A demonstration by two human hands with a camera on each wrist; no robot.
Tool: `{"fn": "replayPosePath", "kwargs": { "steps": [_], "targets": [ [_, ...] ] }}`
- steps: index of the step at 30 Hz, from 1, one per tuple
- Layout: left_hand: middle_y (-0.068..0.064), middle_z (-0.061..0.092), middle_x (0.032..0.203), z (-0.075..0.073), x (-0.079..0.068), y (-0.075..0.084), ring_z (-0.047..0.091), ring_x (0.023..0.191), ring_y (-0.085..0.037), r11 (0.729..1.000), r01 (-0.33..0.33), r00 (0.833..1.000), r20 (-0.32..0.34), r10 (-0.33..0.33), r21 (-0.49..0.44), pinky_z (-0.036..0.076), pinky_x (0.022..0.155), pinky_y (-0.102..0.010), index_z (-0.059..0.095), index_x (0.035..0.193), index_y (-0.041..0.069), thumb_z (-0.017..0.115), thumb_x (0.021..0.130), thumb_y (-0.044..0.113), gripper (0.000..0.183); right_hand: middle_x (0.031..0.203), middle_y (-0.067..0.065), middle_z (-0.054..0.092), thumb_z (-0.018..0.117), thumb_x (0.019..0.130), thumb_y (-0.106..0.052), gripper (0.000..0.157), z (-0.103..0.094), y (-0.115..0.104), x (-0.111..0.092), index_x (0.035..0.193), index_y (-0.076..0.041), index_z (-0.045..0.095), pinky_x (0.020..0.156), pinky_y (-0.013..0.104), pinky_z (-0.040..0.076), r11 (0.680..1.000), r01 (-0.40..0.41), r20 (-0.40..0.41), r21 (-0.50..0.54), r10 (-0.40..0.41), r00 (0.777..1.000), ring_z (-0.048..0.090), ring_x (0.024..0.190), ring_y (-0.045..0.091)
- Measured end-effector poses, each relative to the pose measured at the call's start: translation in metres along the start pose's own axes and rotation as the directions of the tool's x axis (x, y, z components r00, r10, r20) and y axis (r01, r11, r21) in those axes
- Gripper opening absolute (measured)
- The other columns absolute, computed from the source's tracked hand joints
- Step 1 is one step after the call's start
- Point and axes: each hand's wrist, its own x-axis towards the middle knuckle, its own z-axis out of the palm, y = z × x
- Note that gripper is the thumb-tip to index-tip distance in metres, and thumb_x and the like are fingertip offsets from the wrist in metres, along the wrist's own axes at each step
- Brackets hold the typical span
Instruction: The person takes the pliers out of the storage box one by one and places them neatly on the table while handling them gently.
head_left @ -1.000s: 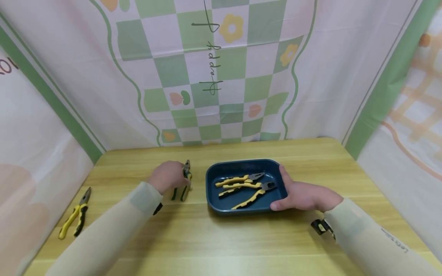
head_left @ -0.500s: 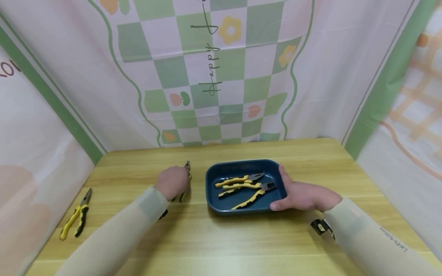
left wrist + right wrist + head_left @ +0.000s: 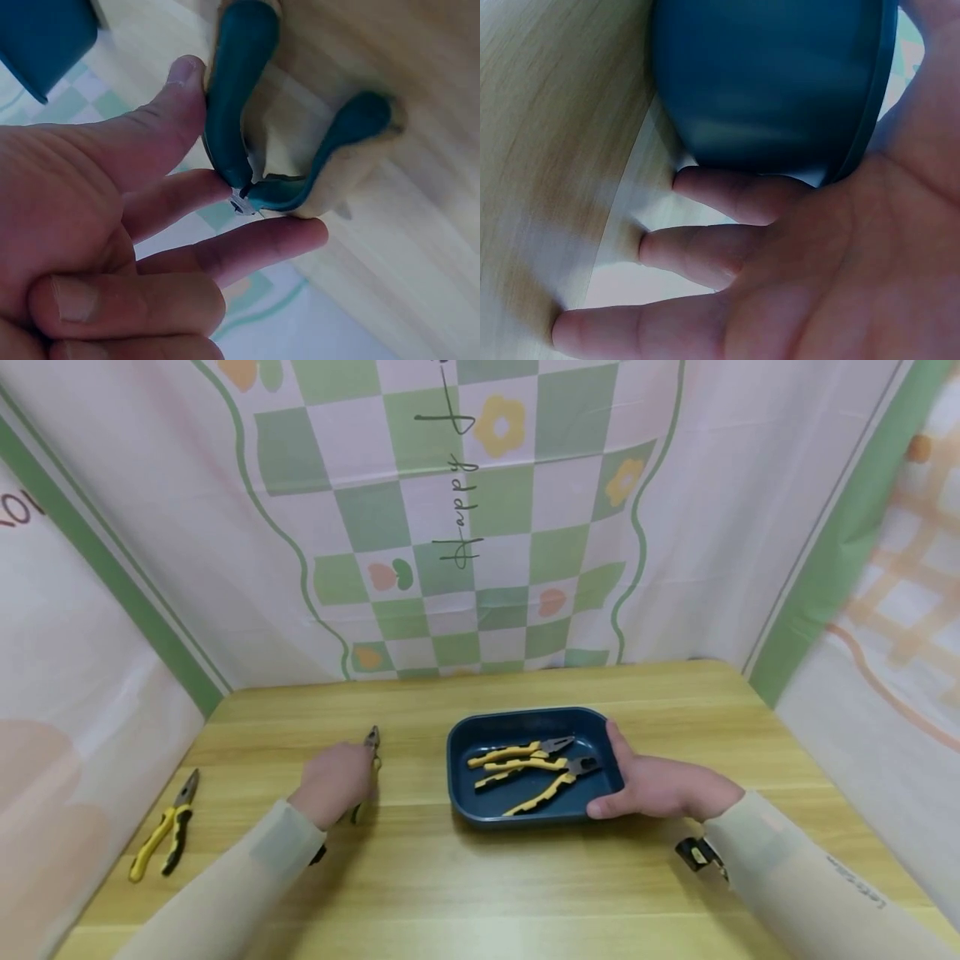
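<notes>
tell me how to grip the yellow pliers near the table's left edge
Probably near the pivot, from above and the right: the pliers lie flat, their handles splay apart, and the curtain stands close on their left.

I note a light wood-grain table (image 3: 420, 877), white curtain (image 3: 577, 552) behind it, green checks (image 3: 501, 497), sideways "Happy" lettering (image 3: 461, 510), yellow flowers (image 3: 500, 427), green-edged drape (image 3: 82, 635) at my left.

The head view looks forward and down across the desk (image 3: 480, 885) to the patterned curtain (image 3: 487, 510). The left-wrist view faces the left hand (image 3: 337, 783) and the green-handled pliers (image 3: 234, 90) from close by; the right-wrist view, also near, faces the right hand (image 3: 802, 255) at the blue tray (image 3: 765, 82), which all three share.
</notes>
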Motion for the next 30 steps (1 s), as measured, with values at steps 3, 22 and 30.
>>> {"fn": "replayPosePath", "kwargs": {
  "steps": [3, 22, 30],
  "targets": [
    [-0.006, 0.062, 0.077, 0.0, -0.007, -0.011, 0.055, 0.06, -0.018, 0.999, -0.02, 1.0, -0.016, 0.02, 0.037, 0.047, 0.046, -0.031, 0.07, 0.113, 0.003, 0.084, 0.082, 0.025, 0.041, 0.154, 0.041, 0.007, 0.076, 0.083, -0.056, 0.135, 0.0, 0.002, 0.0, 0.15, 0.0, -0.028, 0.109, 0.061, 0.024, 1.0, -0.008, -0.003, -0.006, 0.008, 1.0, 0.033, 0.136, 0.05],
    [-0.008, 0.064, 0.082, 0.006, -0.028, -0.077, 0.055, 0.061, -0.02, 0.999, 0.032, 0.999, 0.005, -0.032, 0.002, 0.046, 0.047, -0.037, 0.071, 0.109, 0.002, 0.084, 0.081, 0.027, 0.039, 0.155, 0.039, 0.004, 0.075, 0.083, -0.057, 0.135, 0.002, 0.003, 0.0, 0.15, -0.001, -0.028, 0.109, 0.061, 0.024, 1.0, -0.006, -0.004, -0.012, 0.006, 1.0, 0.031, 0.137, 0.05],
    [-0.025, 0.067, 0.103, 0.004, -0.037, -0.108, 0.063, 0.072, -0.027, 0.998, 0.069, 0.997, 0.018, -0.069, -0.001, 0.048, 0.049, -0.04, 0.065, 0.124, -0.004, 0.085, 0.08, 0.03, 0.059, 0.156, 0.038, 0.0, 0.076, 0.082, -0.057, 0.135, 0.001, 0.001, 0.0, 0.15, -0.001, -0.027, 0.11, 0.062, 0.022, 1.0, -0.011, -0.002, -0.006, 0.011, 1.0, 0.026, 0.138, 0.052]
  ]
}}
